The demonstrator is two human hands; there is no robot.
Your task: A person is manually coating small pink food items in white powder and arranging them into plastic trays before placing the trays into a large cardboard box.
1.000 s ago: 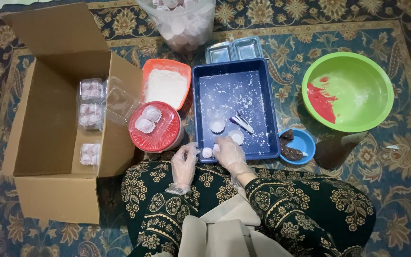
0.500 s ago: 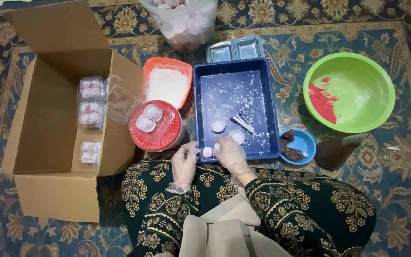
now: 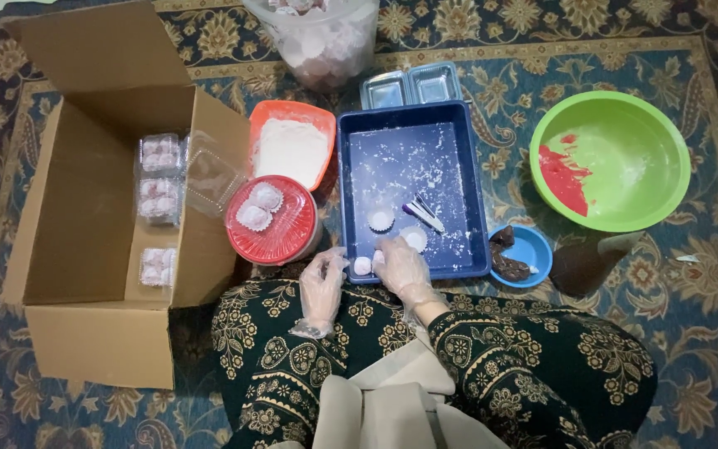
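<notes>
Nothing has shifted since half a second ago: the small white dough ball [image 3: 362, 265] stays at the near edge of the blue tray [image 3: 465, 175], pinched between both gloved hands. Left hand [image 3: 322, 287] fingers curl against its left side; right hand [image 3: 403, 268] fingers close on its right. Paper cups [image 3: 381, 219] and a small clip [image 3: 422, 213] lie farther in. A red lid [image 3: 288, 229] holding two cupped sweets sits left, beside a cardboard box [image 3: 85, 199].

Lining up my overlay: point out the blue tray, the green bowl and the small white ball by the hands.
blue tray [image 3: 409, 158], head view, bare floured floor.
green bowl [image 3: 625, 158], head view, inner wall.
small white ball [image 3: 362, 265], head view, its top, at the tray's near edge.
</notes>
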